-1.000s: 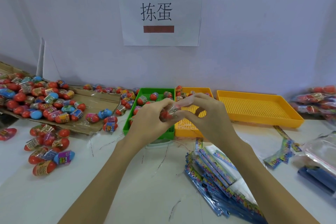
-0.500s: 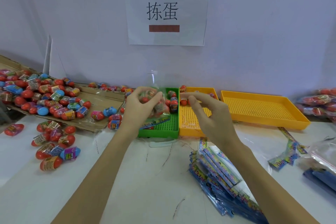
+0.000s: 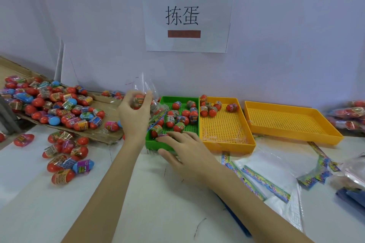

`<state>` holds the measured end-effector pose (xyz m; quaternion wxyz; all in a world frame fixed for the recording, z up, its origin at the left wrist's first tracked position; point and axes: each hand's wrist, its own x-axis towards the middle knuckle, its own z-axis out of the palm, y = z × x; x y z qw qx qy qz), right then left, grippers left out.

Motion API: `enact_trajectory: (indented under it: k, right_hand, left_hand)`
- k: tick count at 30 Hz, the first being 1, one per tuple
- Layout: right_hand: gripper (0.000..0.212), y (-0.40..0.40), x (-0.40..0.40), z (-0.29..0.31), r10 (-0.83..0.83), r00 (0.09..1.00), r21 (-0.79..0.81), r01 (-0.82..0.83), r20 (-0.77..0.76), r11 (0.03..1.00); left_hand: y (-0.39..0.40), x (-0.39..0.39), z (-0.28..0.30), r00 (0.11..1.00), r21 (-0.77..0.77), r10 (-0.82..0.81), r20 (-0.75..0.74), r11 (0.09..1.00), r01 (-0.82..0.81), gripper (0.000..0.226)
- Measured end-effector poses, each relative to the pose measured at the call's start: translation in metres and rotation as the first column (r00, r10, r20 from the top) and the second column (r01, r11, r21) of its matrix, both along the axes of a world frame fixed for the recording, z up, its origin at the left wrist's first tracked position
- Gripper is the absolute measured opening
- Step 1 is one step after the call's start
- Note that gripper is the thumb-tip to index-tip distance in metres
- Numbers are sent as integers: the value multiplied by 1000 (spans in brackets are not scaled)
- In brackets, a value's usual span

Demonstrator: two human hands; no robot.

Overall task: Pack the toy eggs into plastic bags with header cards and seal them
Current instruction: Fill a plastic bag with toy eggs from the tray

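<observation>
My left hand grips a clear plastic bag with toy eggs inside, held up over the left rim of the green tray. A coloured header card hangs at the bag's lower end. My right hand lies at the tray's near edge, fingers stretched toward a toy egg in its front corner. More red toy eggs lie in the green tray. A stack of empty bags with header cards lies on the table to the right.
A cardboard sheet at the left carries a heap of eggs, with loose eggs on the table before it. Two yellow trays stand right of the green one. Filled bags lie far right.
My right hand let go of the bag and dropped to the green tray's near edge. My left hand keeps the bag raised, a little further left.
</observation>
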<state>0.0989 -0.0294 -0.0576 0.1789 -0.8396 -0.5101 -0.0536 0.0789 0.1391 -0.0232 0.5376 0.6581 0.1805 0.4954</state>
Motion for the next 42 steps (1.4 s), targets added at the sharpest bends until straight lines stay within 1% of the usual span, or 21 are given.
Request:
enact_trajectory:
  k: [3,5,7,9,12,14,16,19,21,23,26,28,29,31,33,35,39,42]
  right_hand:
    - [38,-1,0,1,14,999,133,-8,-47,991]
    - [26,-5,3,4,-1,998,252,18,-66,967]
    - [17,-12,8,9,-27,994,375,64,-102,925]
    - [18,-22,16,16,-67,987,493,132,-146,860]
    - [23,-40,28,29,-137,966,627,247,-219,739]
    - [25,-53,34,37,-145,945,697,316,-294,643]
    - [27,-64,40,45,-130,923,732,368,-363,574]
    - [29,-76,42,58,-121,927,781,366,-355,506]
    - [32,-79,39,66,-119,940,817,338,-321,467]
    - [28,-80,34,71,-79,952,836,298,-296,461]
    - [27,-77,28,74,40,950,843,256,-311,473]
    - [28,-74,25,74,118,934,836,239,-337,493]
    - [28,-74,24,73,122,931,823,236,-344,516]
    - [27,-75,25,71,40,952,781,224,-303,583]
    - [29,-76,28,69,-62,974,734,205,-218,647]
    - [33,-78,30,70,-109,980,712,195,-164,674]
    - [26,-81,34,70,-89,993,688,118,-78,716]
    - [28,-80,36,69,-85,994,669,104,-61,736]
  left_hand:
    - [-1,1,1,999,-5,-39,-15,999,39,12]
    - [-2,0,3,994,-18,-107,-31,994,106,11]
    - [-6,0,5,980,-40,-193,-51,981,191,17]
    - [-12,-1,8,963,-28,-261,-65,965,260,19]
    - [-23,-3,11,925,49,-370,-91,926,375,12]
    - [-30,-5,13,907,133,-391,-158,902,412,12]
    - [-38,-7,15,866,136,-447,-223,866,482,18]
    - [-50,-8,17,808,164,-501,-311,808,565,21]
    - [-55,-8,15,793,216,-505,-341,779,589,23]
    - [-61,-8,13,783,242,-508,-358,760,603,26]
    - [-65,-6,10,760,230,-539,-363,738,634,29]
    - [-66,-4,9,748,227,-561,-355,724,651,31]
    - [-66,-4,8,746,238,-562,-356,718,654,32]
    - [-66,-4,6,758,286,-546,-356,708,645,33]
    - [-66,-4,7,771,321,-535,-344,705,632,35]
    - [-68,-6,8,785,334,-529,-323,713,617,37]
    - [-69,-8,10,837,364,-483,-256,755,546,41]
    - [-69,-8,11,844,382,-479,-239,753,536,45]
